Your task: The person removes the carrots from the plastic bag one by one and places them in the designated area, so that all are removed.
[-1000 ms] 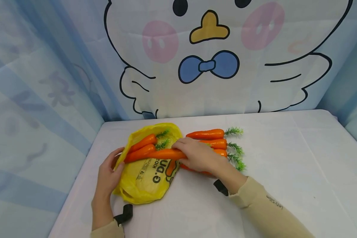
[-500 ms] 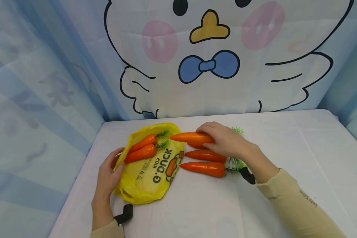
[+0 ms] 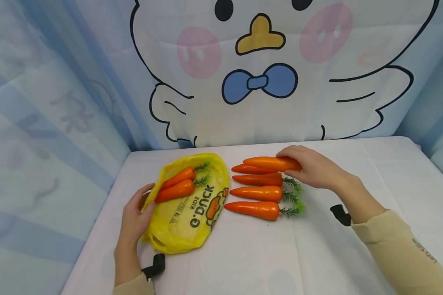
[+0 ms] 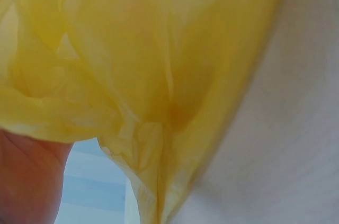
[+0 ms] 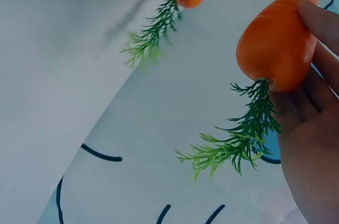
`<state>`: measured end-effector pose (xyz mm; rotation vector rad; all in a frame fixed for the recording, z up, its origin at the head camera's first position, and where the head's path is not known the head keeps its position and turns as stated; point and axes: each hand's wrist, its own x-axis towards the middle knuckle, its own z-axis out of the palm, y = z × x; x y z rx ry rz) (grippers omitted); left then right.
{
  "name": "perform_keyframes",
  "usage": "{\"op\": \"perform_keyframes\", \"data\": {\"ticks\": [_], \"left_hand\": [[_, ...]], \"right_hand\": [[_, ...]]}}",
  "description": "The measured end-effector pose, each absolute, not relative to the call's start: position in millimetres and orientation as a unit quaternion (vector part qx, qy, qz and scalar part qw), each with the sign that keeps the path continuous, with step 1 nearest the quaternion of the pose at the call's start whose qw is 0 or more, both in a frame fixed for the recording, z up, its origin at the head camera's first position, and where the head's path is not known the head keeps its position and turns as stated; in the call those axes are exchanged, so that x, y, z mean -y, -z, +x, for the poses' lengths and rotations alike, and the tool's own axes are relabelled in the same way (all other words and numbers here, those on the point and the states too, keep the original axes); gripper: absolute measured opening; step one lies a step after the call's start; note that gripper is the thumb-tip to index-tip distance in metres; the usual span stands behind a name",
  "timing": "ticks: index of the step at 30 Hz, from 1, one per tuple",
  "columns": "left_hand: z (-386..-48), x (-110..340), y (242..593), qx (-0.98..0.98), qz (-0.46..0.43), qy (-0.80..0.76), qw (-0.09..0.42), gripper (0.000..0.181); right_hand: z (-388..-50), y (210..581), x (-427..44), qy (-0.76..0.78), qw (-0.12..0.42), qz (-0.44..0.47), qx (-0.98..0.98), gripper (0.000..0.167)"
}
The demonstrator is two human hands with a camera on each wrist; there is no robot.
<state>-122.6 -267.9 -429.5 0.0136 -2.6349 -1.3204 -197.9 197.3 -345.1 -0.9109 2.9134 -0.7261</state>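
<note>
The right hand (image 3: 315,167) grips a toy carrot (image 3: 267,162) near its leafy end, the fingers curled round it; in the head view it covers part of the farthest of four toy carrots (image 3: 257,179) lying in a row near the desk's far edge. Whether it touches that one I cannot tell. The row's tips point toward the desk's left edge, and the green leaves (image 3: 291,197) toward its right. The left hand (image 3: 135,217) pinches the rim of a yellow G.Duck Kids plastic bag (image 3: 173,235), between the row and the desk's left edge. Two more toy carrots (image 3: 177,188) lie side by side at this bag, tips beside the left hand. A cartoon-printed cloth (image 3: 258,123) hangs behind the desk (image 3: 258,254).
</note>
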Motion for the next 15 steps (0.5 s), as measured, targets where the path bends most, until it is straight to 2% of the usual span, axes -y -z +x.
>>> {"op": "perform_keyframes", "data": {"ticks": [15], "left_hand": [[-122.9,268.1,429.0,0.886,0.010,0.455,0.091,0.051]], "right_hand": [[-197.5,366.5,-258.0,0.232,-0.002,-0.263,-0.936,0.040]]}}
